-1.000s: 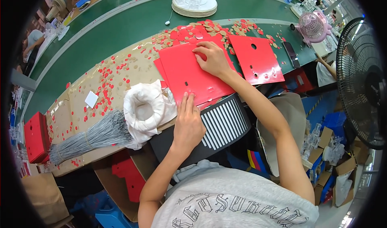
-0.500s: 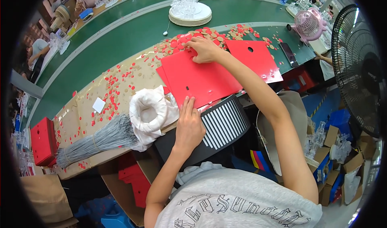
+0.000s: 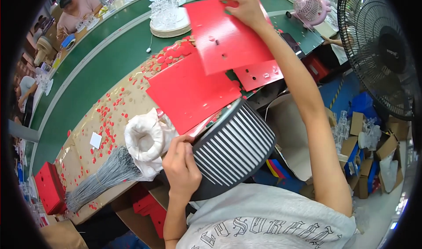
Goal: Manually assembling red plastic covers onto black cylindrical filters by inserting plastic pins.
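Lifted red sheet (image 3: 228, 33): raised over the desk (image 3: 70, 154), tilted, slightly blurred, pierced by small holes; it partly hides the sheets below.
Lying red sheets (image 3: 189, 95): overlapping on the desk, the lower edge near the slatted black piece (image 3: 237, 143).
Holed red sheet (image 3: 263, 75): to the right, partly covered by the lifted one.
Lettering: dark outlined letters cross the grey shirt (image 3: 272, 227); a small pale mark sits on the black fan's (image 3: 389, 51) hub.
Loose discs (image 3: 171, 54): red and brown, scattered beyond and left of the sheets.
White cloth ring (image 3: 157, 134): beside the grey wire bundle (image 3: 107, 174).
Right hand (image 3: 247, 10): pinches the lifted sheet's upper edge between thumb and fingers.
Left hand (image 3: 180, 167): fingers curled at the slatted piece's corner; whether it grips cannot be told.
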`<state>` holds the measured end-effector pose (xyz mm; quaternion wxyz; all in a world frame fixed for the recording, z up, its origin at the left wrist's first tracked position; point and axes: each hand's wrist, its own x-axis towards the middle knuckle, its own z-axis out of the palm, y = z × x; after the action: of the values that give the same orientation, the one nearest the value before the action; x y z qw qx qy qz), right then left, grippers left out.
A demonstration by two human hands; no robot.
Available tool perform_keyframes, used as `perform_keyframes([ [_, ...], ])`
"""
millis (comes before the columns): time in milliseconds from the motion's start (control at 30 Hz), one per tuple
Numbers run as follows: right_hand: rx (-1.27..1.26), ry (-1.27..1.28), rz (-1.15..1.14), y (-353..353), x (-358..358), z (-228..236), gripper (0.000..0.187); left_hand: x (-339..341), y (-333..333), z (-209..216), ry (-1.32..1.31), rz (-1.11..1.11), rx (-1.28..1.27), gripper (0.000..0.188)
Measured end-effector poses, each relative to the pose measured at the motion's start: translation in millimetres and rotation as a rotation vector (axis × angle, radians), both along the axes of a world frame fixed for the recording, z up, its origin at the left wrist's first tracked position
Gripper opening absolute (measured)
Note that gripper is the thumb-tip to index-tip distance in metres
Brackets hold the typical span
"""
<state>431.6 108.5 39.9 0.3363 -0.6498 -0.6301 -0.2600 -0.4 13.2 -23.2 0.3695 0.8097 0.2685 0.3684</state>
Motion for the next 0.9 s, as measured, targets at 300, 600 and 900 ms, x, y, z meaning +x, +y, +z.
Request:
perform_keyframes([
  [300,-0.378,0.31,-0.077,-52,78,-119,0.042,-14,26,-2,0.009,0.094,-0.182,0.028],
  [600,-0.219,0.172,0.302,-71,-69,-50,0.037,-3,41,-7,0.103,0.171,-0.2,0.029],
  [900,-0.314,0.143,0.681,-182,-251,-67,0.025,22,42,-4,0.158,0.198,-0.138,0.027],
])
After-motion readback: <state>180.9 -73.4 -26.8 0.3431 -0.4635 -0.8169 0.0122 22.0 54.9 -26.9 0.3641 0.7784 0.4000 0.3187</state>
